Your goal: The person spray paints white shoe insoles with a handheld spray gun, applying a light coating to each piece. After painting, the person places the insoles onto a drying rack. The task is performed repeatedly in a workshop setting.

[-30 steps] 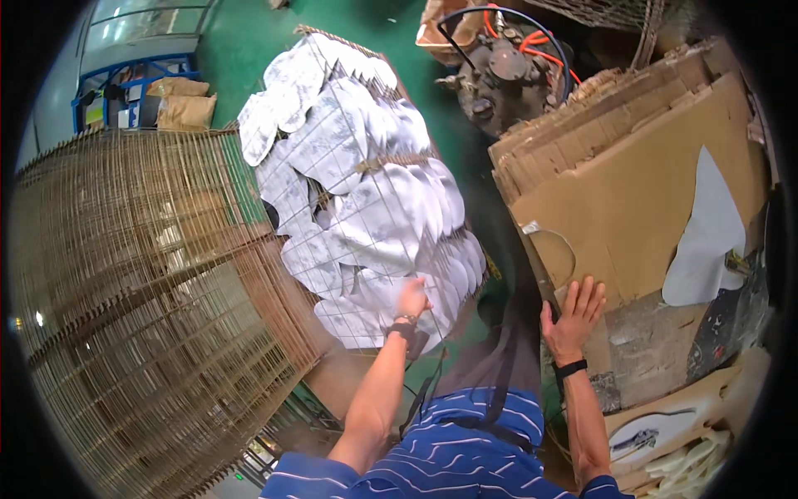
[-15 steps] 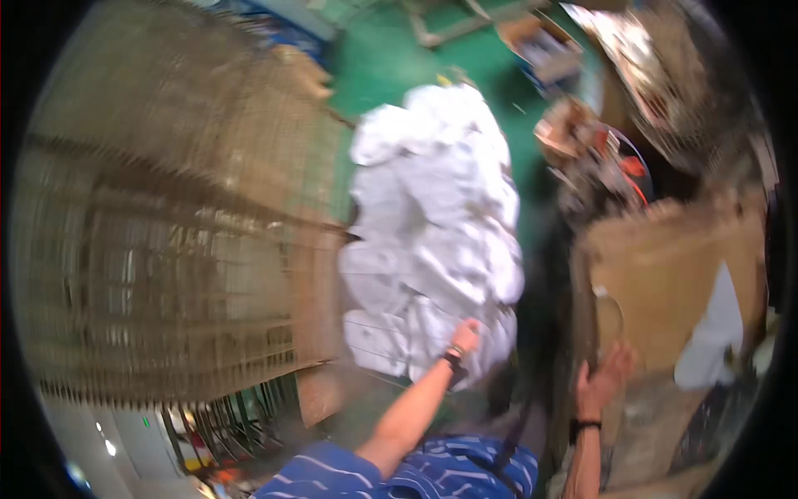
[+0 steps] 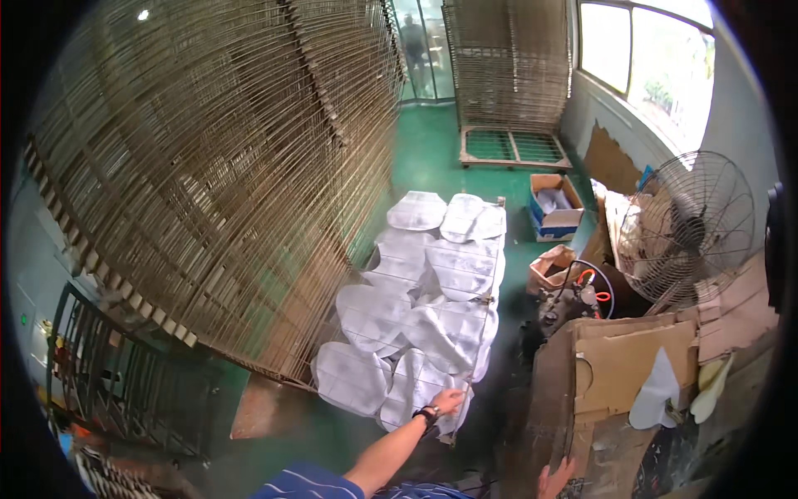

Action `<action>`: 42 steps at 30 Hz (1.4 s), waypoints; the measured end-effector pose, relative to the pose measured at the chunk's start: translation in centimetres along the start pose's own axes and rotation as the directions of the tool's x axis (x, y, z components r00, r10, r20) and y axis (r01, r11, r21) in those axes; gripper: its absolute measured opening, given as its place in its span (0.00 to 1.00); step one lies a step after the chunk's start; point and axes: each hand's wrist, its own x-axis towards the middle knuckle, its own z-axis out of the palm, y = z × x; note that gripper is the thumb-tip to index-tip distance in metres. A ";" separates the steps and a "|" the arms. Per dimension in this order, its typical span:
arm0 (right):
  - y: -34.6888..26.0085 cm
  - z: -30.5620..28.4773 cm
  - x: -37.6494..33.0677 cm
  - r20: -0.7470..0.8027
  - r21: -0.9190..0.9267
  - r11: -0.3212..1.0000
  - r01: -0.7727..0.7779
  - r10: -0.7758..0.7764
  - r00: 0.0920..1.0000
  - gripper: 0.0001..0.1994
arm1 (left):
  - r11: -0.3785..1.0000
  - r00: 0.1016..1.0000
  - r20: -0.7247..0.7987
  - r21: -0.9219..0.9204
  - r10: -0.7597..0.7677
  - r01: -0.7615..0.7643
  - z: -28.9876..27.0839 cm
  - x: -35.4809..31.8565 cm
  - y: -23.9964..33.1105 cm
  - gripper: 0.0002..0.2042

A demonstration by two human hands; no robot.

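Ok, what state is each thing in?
Left hand: at the white pieces' near right corner, grip unclear
Right hand: near cardboard, partly out of view
White pieces: spread out, some overlapping
Cardboard: lying down, torn-edged
Box: open, things inside
Fan: cannot tell whether on

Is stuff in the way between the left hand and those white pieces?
Maybe only thin lines, which look like wires, running across the white pieces. Nothing else visible blocks the left hand, which is at their near right corner; I can't tell whether it touches them.
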 end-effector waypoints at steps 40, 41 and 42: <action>22.7 -17.1 -21.8 -0.586 -0.116 0.568 -0.815 0.623 0.518 0.21 | 0.886 0.872 -0.154 -0.079 -0.464 0.457 0.1 -39.1 -23.1 0.24; 23.8 -17.7 -22.8 -0.489 -0.174 0.525 -0.833 0.688 0.536 0.19 | 0.878 0.851 -0.233 -0.037 -0.471 0.476 0.6 -40.7 -23.7 0.23; 24.8 -18.6 -24.3 -0.387 -0.237 0.482 -0.844 0.750 0.537 0.17 | 0.879 0.903 -0.215 0.233 -0.371 0.416 0.6 -42.0 -24.1 0.20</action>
